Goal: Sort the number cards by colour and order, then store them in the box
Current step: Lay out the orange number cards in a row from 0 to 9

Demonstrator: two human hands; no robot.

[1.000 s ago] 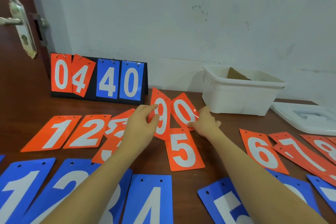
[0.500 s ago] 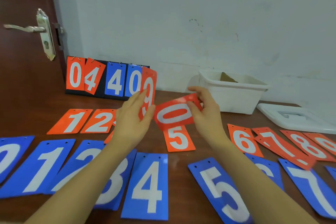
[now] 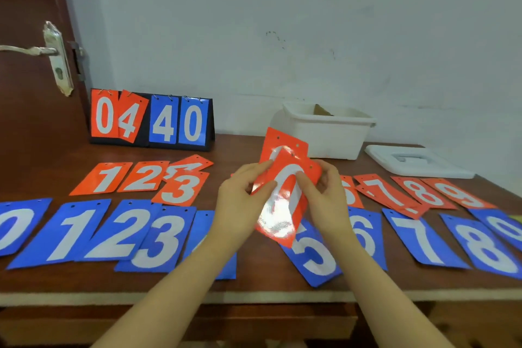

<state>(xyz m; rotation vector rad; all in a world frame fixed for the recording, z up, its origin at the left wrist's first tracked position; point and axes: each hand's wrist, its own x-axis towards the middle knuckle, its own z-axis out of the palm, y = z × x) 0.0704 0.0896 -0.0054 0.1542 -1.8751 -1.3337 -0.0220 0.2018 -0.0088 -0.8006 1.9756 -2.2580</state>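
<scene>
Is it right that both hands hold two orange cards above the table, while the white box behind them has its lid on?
Not quite. The head view shows both hands, left and right, holding two orange cards above the table, but the white box is open. Its lid lies on the table to its right.

Your wide-angle view bends at the edges under even, soft light; glare whitens the held orange cards [image 3: 278, 206], slightly blurred.

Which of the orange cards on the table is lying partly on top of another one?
The orange 3 card: its top edge overlaps the orange 4 card, while the orange 1 and 2 lie singly.
</scene>
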